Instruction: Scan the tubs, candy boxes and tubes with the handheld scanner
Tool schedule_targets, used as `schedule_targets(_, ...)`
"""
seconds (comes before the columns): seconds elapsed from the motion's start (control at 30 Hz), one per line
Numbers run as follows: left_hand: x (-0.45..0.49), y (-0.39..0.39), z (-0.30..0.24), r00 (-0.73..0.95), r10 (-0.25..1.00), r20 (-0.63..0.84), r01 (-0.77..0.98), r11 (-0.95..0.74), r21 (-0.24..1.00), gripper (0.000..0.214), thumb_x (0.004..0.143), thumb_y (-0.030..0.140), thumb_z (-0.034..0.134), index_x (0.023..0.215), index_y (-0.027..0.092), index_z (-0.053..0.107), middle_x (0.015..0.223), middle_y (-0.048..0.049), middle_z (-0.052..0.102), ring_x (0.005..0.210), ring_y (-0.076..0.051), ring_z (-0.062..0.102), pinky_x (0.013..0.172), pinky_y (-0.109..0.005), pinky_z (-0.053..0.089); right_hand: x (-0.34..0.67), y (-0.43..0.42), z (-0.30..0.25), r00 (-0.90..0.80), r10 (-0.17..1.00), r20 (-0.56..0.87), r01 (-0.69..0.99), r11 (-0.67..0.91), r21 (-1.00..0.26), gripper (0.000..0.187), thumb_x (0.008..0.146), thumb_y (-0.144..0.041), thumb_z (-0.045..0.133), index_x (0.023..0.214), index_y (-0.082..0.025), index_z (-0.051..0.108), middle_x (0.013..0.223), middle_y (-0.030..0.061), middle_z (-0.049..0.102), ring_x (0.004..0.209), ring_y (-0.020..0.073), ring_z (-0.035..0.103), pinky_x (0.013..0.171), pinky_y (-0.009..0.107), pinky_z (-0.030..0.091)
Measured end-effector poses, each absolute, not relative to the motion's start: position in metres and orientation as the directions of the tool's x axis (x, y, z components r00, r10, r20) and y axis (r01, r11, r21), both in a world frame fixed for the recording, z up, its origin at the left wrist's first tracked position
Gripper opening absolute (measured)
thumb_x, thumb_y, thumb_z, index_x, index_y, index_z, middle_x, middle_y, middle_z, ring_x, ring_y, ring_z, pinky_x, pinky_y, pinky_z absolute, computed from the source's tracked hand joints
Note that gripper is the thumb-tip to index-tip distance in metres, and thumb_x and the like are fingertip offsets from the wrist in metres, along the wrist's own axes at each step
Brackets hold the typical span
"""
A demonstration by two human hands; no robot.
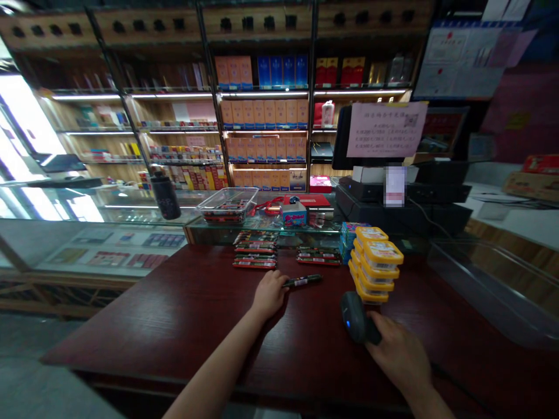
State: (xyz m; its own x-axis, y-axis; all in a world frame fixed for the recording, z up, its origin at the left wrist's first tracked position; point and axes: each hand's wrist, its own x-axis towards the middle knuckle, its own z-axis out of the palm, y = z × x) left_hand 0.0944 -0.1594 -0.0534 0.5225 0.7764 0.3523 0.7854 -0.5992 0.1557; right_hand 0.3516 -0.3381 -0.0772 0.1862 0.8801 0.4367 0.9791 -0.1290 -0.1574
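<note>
The left hand (269,294) was bare, and so was the left forearm (222,361), a slim, smooth length that was narrowest at the wrist and thickened evenly toward the near edge of the tabletop (174,314) and past it. The right hand (402,352) was bare as well, its back broad and smooth with low, rounded knuckles; of the right forearm (432,404) only a short stretch showed, by the right part of that same near edge. Both wrists were bare too (the fingernails were too small and blurred to make out). The right hand's fingers were partly hidden.
</note>
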Motion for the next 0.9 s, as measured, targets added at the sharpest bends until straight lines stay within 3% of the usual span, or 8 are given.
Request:
schedule_targets(0.27,0.150,-0.128,-0.044,0.489,0.825,0.283,0.827,-0.542,0.152,0.019,0.081,0.023,0.059,0.098,0.021,0.066,0.103,-0.0066,0.054,0.102,-0.021,0.049,0.090,-0.032,0.039,0.355,-0.335,-0.086,0.234,0.845,0.482,0.963,-0.134,-0.232,0.031,0.077,-0.021,0.052,0.106,-0.022,0.060,0.098,0.0033,0.071,0.087,0.0212,0.066,0.075,0.031,0.046)
schedule_targets(0.5,0.184,-0.111,-0.045,0.345,0.880,0.328,0.900,-0.409,0.149,0.017,0.084,0.023,0.052,0.098,0.018,0.062,0.106,-0.0098,0.053,0.102,-0.023,0.049,0.085,-0.034,0.042,0.355,-0.337,-0.083,0.237,0.855,0.461,0.956,-0.122,-0.265,0.025,0.082,-0.027,0.050,0.105,-0.023,0.060,0.093,0.0027,0.071,0.082,0.0209,0.066,0.072,0.031,0.046)
schedule_targets(0.67,0.160,-0.116,-0.050,0.347,0.852,0.392,0.887,-0.434,0.157,0.017,0.083,0.023,0.053,0.097,0.020,0.062,0.104,-0.0073,0.055,0.101,-0.021,0.049,0.087,-0.032,0.041,0.359,-0.341,-0.086,0.206,0.853,0.480,0.966,-0.100,-0.237,0.026,0.083,-0.029,0.047,0.104,-0.024,0.060,0.093,0.0024,0.071,0.080,0.0206,0.067,0.070,0.031,0.047)
schedule_targets(0.77,0.127,-0.120,-0.048,0.244,0.859,0.450,0.909,-0.364,0.202,0.020,0.084,0.022,0.051,0.101,0.022,0.062,0.105,-0.0070,0.056,0.103,-0.020,0.049,0.090,-0.032,0.040,0.363,-0.342,-0.088,0.216,0.879,0.425,0.962,-0.118,-0.245,0.026,0.084,-0.033,0.045,0.105,-0.028,0.060,0.090,0.0002,0.072,0.075,0.0208,0.068,0.065,0.031,0.048)
schedule_targets(0.9,0.074,-0.120,-0.050,0.013,0.903,0.429,0.954,-0.140,0.265,0.033,0.082,0.018,0.051,0.114,0.020,0.058,0.119,-0.0092,0.056,0.112,-0.023,0.048,0.096,-0.035,0.038,0.367,-0.344,-0.092,0.190,0.895,0.404,0.969,-0.106,-0.222,0.030,0.084,-0.040,0.043,0.105,-0.028,0.061,0.092,0.0015,0.072,0.073,0.0227,0.068,0.063,0.034,0.049)
